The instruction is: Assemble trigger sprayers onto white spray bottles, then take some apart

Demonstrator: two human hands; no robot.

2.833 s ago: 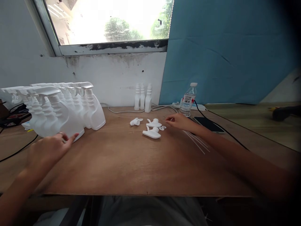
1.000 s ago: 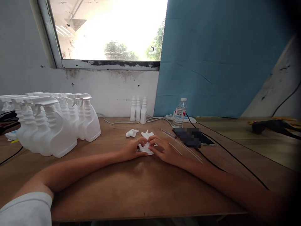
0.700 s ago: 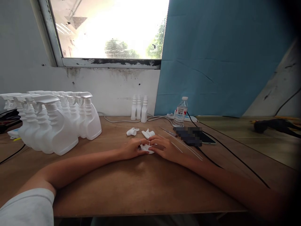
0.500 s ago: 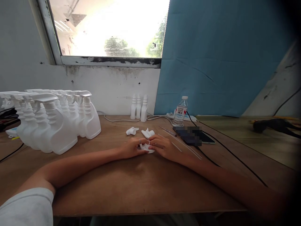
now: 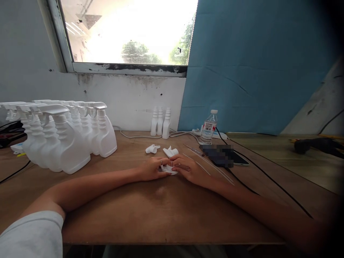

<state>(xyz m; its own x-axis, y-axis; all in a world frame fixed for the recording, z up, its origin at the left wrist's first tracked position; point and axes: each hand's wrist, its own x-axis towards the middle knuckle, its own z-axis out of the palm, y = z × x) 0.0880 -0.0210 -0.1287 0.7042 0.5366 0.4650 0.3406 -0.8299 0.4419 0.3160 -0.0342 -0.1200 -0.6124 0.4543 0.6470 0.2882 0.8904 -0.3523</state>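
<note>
The left hand (image 5: 151,169), angled toward two o'clock, and the right hand (image 5: 189,170), toward ten, curl inward, both clamped on a white spray head (image 5: 168,171).

bottle label (image 5: 208,126) illegible, no readable text

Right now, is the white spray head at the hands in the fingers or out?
In: fingers of the left hand and right hand close on the white spray head from both sides, partly covering it.

Wht spray head (image 5: 168,169), broad side dn
</note>
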